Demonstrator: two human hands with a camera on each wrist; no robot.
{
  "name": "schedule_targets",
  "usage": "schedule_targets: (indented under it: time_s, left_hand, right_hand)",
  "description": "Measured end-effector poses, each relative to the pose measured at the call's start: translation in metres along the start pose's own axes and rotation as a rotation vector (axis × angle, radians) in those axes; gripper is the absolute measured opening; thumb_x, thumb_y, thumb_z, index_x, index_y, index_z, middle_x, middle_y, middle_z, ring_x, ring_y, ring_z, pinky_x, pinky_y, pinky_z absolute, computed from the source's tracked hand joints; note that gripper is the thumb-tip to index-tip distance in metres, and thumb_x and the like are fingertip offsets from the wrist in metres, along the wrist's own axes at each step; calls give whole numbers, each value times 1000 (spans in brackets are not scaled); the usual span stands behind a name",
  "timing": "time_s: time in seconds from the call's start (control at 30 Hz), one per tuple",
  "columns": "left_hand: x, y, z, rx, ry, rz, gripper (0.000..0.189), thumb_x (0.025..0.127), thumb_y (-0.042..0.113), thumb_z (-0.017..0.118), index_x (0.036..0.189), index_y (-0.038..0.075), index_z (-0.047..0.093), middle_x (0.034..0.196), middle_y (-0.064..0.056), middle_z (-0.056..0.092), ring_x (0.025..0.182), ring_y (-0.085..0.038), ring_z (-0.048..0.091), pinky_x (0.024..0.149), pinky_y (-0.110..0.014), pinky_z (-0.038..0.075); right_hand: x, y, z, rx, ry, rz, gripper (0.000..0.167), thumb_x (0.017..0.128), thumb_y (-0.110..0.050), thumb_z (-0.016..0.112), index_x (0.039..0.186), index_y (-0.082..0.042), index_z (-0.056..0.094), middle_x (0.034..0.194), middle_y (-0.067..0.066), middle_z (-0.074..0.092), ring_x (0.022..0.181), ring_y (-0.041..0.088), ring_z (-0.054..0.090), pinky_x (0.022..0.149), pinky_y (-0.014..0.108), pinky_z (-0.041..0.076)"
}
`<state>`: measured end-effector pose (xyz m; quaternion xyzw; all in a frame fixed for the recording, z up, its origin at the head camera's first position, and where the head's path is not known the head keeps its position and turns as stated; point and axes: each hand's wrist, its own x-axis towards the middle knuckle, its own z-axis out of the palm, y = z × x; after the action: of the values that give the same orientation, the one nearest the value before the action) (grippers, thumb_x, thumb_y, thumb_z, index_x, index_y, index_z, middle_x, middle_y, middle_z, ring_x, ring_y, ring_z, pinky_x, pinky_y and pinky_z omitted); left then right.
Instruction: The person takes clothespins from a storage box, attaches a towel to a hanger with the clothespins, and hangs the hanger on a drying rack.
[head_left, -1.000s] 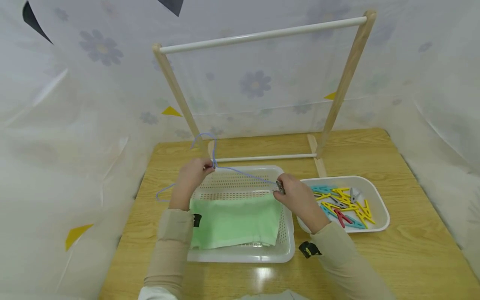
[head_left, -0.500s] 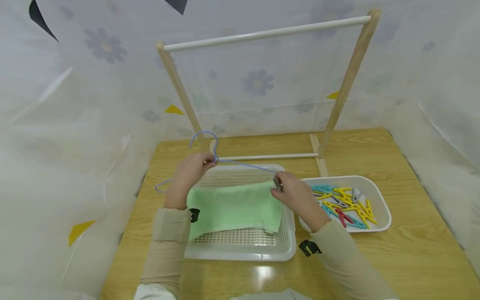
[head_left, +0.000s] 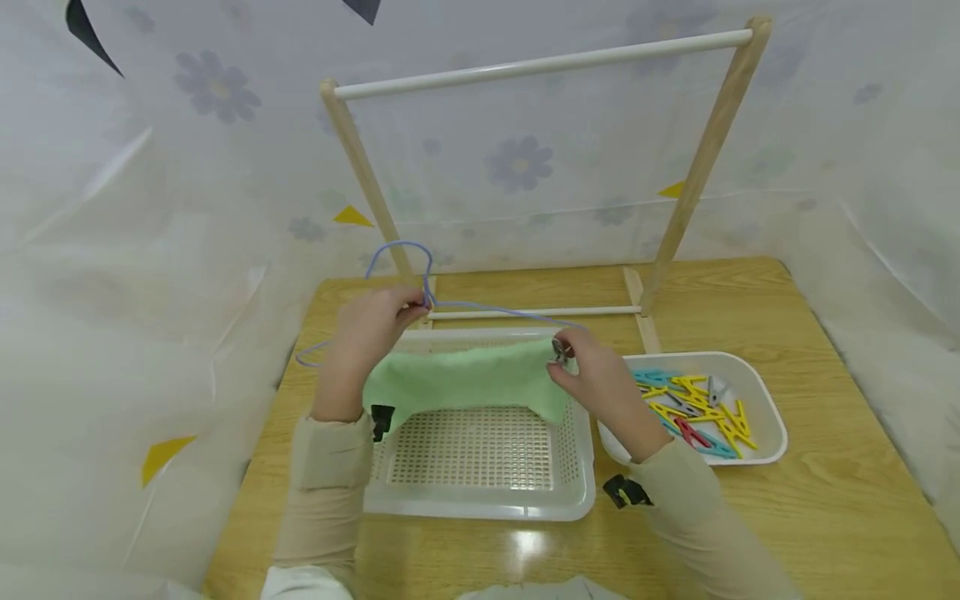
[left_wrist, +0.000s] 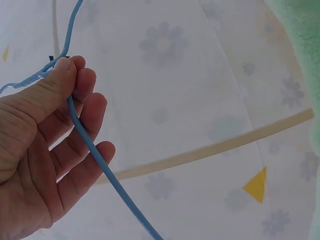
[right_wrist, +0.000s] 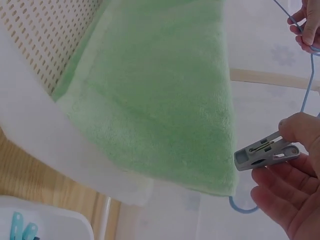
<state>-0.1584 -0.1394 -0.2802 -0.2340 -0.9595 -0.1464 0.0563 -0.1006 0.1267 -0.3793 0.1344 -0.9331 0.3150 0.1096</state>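
My left hand (head_left: 363, 337) pinches a thin blue clothes hanger (left_wrist: 125, 197) at the neck below its hook, thumb against fingertips. A light green fluffy towel (head_left: 472, 379) hangs from the hanger, raised over the white basket (head_left: 480, 509). My right hand (head_left: 603, 383) grips a grey clothespin (right_wrist: 267, 151) by its handles, at the right edge of the towel. In the right wrist view the clothespin's tip meets the towel edge; whether it bites the cloth, I cannot tell. The left hand hides part of the hanger's left arm in the head view.
A wooden rack with a white top rod (head_left: 540, 66) stands behind the basket on the wooden table (head_left: 817, 500). To the right sits a white tray (head_left: 776, 417) of yellow, blue, grey and red clothespins. Flowered sheeting (head_left: 517, 162) surrounds the table.
Both hands have lifted the hanger and towel up and away from me, so more of the basket's floor shows. The clothespin has stayed in the right hand.
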Motion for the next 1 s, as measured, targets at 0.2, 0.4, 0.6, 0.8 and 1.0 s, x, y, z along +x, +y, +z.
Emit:
schedule_targets:
  time_s: [0.2, 0.4, 0.6, 0.8, 1.0]
  left_hand:
    - [-5, 4, -11, 15, 83, 31, 10, 84, 20, 62, 82, 11, 66, 81, -2, 65, 67, -20, 60, 55, -37, 46]
    - [-9, 7, -19, 14, 125, 46, 11, 83, 18, 62, 86, 9, 68, 87, -3, 66, 73, -21, 62, 60, -37, 47]
    - [-11, 8, -20, 21, 131, 59, 11, 84, 18, 61, 87, 9, 68, 88, -2, 65, 74, -20, 61, 61, -35, 48]
    - [-13, 9, -21, 38, 171, 85, 10, 83, 18, 62, 84, 10, 67, 84, 0, 64, 66, -18, 60, 55, -33, 46]
    - [-14, 10, -19, 41, 220, 155, 8, 82, 17, 64, 83, 9, 66, 81, -1, 64, 67, -19, 61, 55, -32, 47]
  right_hand:
    - [-1, 10, -12, 56, 101, -13, 36, 75, -5, 68, 107, 4, 52, 97, 17, 59, 88, 30, 60, 69, 39, 51]
    - [-4, 21, -22, -21, 222, -117, 37, 71, -3, 72, 104, 2, 55, 94, 15, 61, 82, 29, 61, 65, 41, 50]
    - [-7, 26, -25, -21, 256, -146, 38, 71, -3, 74, 104, 2, 56, 85, 12, 62, 66, 23, 58, 51, 34, 46]
    - [-7, 28, -24, -6, 327, -181, 34, 70, -1, 74, 100, 1, 59, 74, 8, 58, 56, 15, 47, 43, 25, 36]
    - [-6, 31, -23, 17, 334, -299, 26, 66, 6, 74, 88, 0, 61, 71, 6, 54, 58, 12, 43, 46, 24, 37]
